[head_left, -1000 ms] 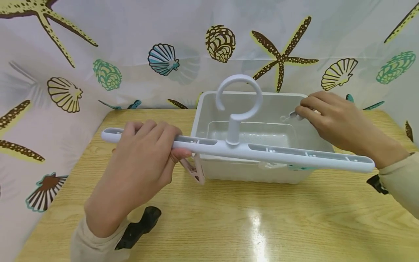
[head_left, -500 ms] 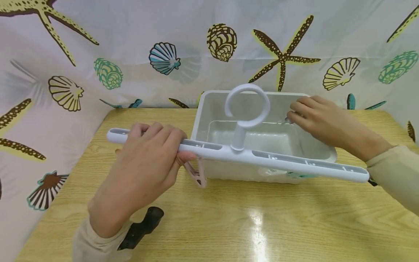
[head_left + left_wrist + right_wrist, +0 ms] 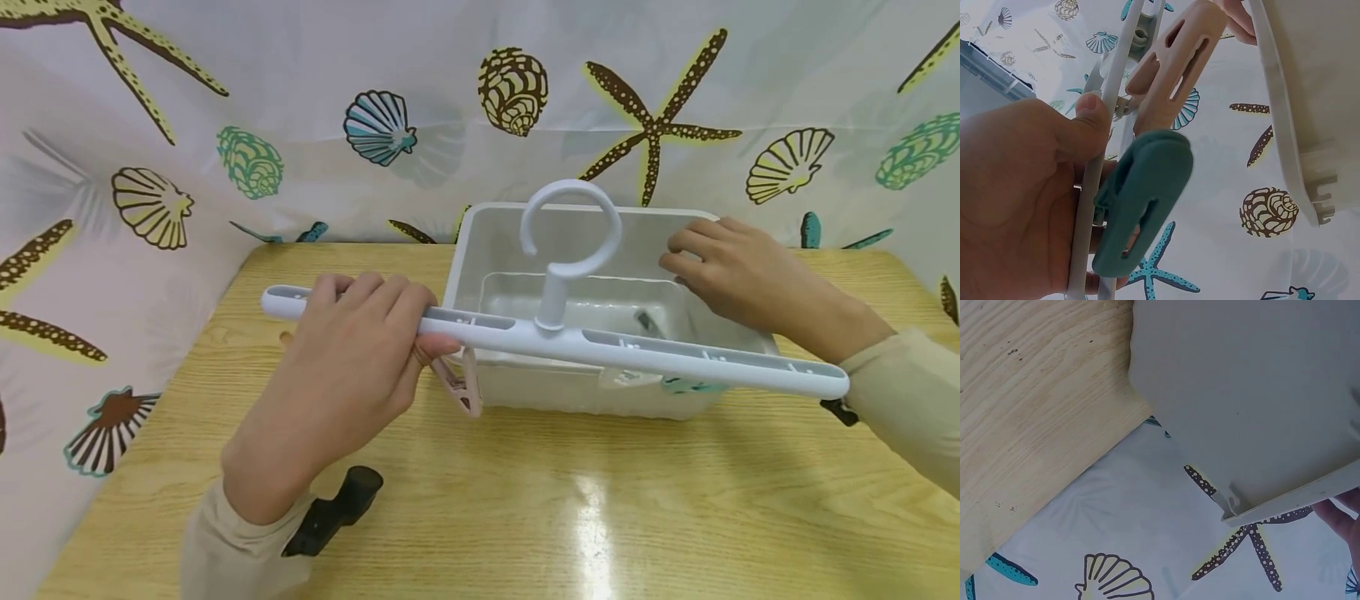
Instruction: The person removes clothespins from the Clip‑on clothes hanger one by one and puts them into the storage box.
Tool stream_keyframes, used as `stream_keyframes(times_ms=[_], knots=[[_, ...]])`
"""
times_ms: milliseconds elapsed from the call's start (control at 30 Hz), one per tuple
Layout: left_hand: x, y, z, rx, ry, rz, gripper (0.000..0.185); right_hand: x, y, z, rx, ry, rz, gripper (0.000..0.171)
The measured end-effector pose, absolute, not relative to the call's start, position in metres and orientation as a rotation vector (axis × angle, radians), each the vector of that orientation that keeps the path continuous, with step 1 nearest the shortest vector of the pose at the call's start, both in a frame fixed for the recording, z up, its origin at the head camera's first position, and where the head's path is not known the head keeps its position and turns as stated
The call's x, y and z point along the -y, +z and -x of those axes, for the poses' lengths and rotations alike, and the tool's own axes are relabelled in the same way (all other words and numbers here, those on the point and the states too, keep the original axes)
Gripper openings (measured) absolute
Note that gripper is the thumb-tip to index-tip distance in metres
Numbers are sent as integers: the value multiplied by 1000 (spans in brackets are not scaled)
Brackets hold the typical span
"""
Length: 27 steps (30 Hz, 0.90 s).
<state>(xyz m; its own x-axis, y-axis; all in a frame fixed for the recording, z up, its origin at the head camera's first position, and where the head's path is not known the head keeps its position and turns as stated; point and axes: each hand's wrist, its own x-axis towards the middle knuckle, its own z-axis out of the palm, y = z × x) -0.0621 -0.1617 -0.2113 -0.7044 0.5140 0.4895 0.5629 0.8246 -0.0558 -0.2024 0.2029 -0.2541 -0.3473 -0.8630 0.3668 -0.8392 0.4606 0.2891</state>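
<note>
My left hand (image 3: 352, 358) grips the left part of a pale grey hanger (image 3: 570, 343) with an open ring hook. A pink clip (image 3: 459, 383) hangs under its bar. In the left wrist view, the thumb presses the bar, beside a green clip (image 3: 1144, 206) and a pink one. Behind the hanger stands an off-white plastic bin (image 3: 555, 392). My right hand (image 3: 723, 267) hovers over the bin's right side, its fingers loosely bent with nothing visible in them. A small grey clip-like piece (image 3: 648, 323) is inside the bin, partly hidden by the hanger bar.
The wood-grain table (image 3: 480, 500) lies under everything. A white curtain (image 3: 300, 67) printed with shells and starfish rises behind the bin. Black wrist devices (image 3: 337, 508) sit at both sleeves.
My right hand has let go of the small grey clip-like piece, which is now down in the bin. The left hand and hanger have shifted slightly right.
</note>
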Motion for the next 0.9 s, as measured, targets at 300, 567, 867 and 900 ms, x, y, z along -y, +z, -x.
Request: stream_keyframes(times_ms=[300, 567, 867, 900], knots=[[160, -210, 65, 2517, -164, 775, 27, -218, -250, 193, 2145, 117, -1391, 12], [161, -209, 69, 2471, -197, 757, 27, -237, -246, 175, 2086, 262, -1262, 53], [156, -212, 76, 2487, -245, 729, 29, -250, -264, 140, 2234, 547, -1011, 55], [155, -212, 77, 2478, -236, 729, 29, -248, -269, 136, 2226, 593, -988, 55]])
